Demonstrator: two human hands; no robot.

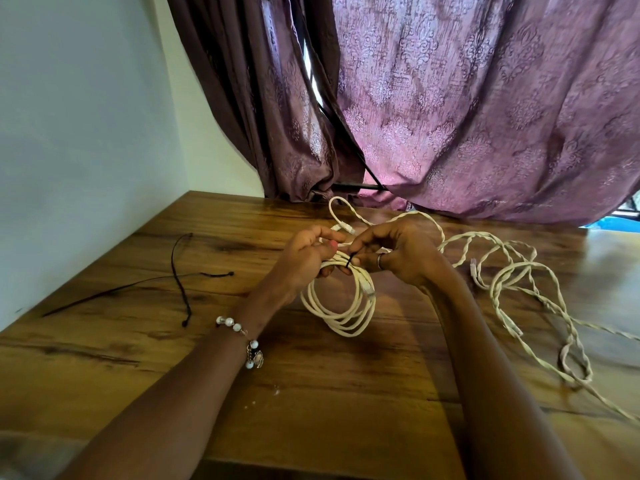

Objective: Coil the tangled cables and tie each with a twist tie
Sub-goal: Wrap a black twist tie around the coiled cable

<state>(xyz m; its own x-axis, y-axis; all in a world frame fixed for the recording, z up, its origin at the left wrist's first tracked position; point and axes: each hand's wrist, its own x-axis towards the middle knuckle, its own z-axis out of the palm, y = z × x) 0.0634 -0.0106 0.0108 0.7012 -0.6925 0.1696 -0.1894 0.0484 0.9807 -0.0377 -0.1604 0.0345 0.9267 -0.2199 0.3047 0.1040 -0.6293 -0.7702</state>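
Cables, cream-coloured, lie on a wooden table (pixel 114 368); one is wound into a coil, the rest remain loose. Far left on the tabletop: spare black twist ties (pixel 180 271) — thin dark strands, one long and straight, one curved, crossing each other near the pale wall (pixel 76 133). Left wrist carries a bead bracelet (pixel 242 341) with white beads and a small charm. Left hand (pixel 304 258) has its fingers curled round the top of the coiled cable (pixel 341 310), thumb on top, holding the bundle of loops together; the coil hangs from the grip with its lower arc touching or just above the table — cannot tell which. A black twist tie (pixel 349 261) wraps the bundle between the two hands. Right hand (pixel 398 254), ring on one finger, pinches that tie with thumb and fingertips just beside the left thumb. A cable end with a plug (pixel 343 227) loops up behind the hands. To the right, the tangled cable (pixel 512 282) sprawls in twisted pairs across the table, well apart from the coil, with one connector end visible near its middle and a strand running off toward the lower right edge. Behind the table hangs a purple patterned curtain (pixel 485 116).
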